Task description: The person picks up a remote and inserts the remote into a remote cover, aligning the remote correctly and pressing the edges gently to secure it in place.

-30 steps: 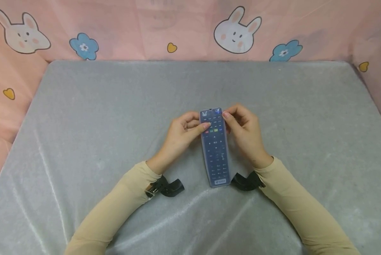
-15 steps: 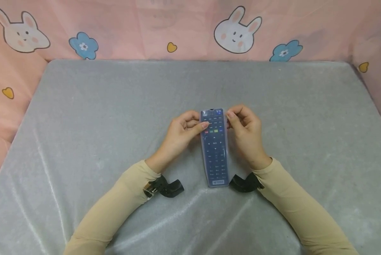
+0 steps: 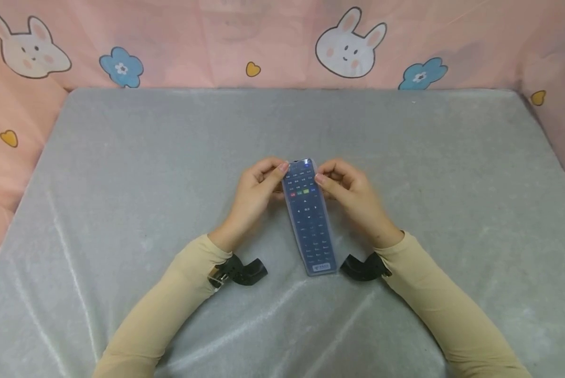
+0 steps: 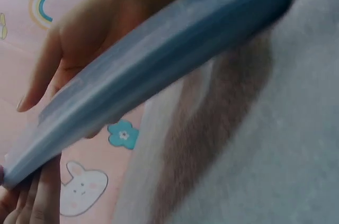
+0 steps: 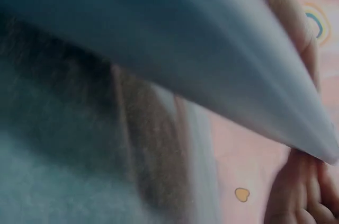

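A dark blue remote control [image 3: 308, 226] in a clear plastic sleeve points its top end away from me, leaning slightly left. My left hand [image 3: 249, 197] pinches its top left corner, thumb on the front and fingers behind. On the opposite edge, a little lower, my right hand [image 3: 358, 199] pinches the sleeve between thumb and curled fingers. Both wrist views show the remote [image 4: 159, 49] edge-on and blurred, its top end raised above the cloth. Whether its bottom end touches the table cannot be told.
A grey velvety cloth [image 3: 169, 157] with creases covers the table. Pink fabric [image 3: 178, 42] with printed rabbits, flowers and hearts hangs behind and at the sides. Black camera mounts [image 3: 249, 272] sit at both wrists, close to the remote's lower end.
The remote's top end has swung left. My left thumb has slid from the button face up to the top corner. My right hand has shifted left, its thumb now on the sleeve's edge.
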Action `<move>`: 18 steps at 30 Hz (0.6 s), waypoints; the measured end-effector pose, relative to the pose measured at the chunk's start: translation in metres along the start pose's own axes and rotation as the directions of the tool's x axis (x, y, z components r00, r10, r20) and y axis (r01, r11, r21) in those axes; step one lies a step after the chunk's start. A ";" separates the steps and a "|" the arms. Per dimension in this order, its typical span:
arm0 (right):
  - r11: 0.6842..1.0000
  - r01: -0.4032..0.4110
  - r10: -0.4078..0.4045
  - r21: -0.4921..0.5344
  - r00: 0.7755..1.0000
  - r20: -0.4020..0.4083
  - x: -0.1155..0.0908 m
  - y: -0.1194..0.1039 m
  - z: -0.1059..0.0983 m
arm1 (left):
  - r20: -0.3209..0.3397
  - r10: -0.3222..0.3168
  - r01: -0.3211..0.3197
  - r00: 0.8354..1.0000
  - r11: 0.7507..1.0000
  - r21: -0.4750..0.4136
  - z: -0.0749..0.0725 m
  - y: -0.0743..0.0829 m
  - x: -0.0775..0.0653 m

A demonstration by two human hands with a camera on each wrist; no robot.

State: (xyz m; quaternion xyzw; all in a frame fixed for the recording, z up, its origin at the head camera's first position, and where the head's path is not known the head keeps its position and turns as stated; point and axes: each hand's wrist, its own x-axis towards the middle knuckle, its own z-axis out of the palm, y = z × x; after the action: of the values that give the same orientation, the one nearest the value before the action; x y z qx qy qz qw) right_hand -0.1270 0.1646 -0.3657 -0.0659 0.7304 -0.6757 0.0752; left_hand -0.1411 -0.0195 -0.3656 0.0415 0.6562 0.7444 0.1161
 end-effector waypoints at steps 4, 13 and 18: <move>0.986 -0.135 0.149 -0.099 0.978 0.149 0.003 0.003 0.001 | -0.020 0.014 -0.014 1.000 1.000 -0.002 -0.004 -0.003 0.003; 0.976 -0.212 0.217 -0.048 0.960 0.174 0.003 0.009 0.000 | 0.041 -0.055 0.059 0.998 0.994 -0.096 -0.004 -0.011 0.005; 0.972 -0.230 0.235 -0.046 0.951 0.201 0.003 0.010 -0.001 | 0.002 -0.078 0.078 0.997 0.986 -0.145 -0.005 -0.012 0.006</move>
State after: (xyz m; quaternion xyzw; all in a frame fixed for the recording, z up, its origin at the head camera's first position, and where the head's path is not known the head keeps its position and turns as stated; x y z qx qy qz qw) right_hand -0.1300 0.1656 -0.3755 -0.0498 0.7288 -0.6436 0.2285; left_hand -0.1468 -0.0219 -0.3784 0.0057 0.6016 0.7852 0.1466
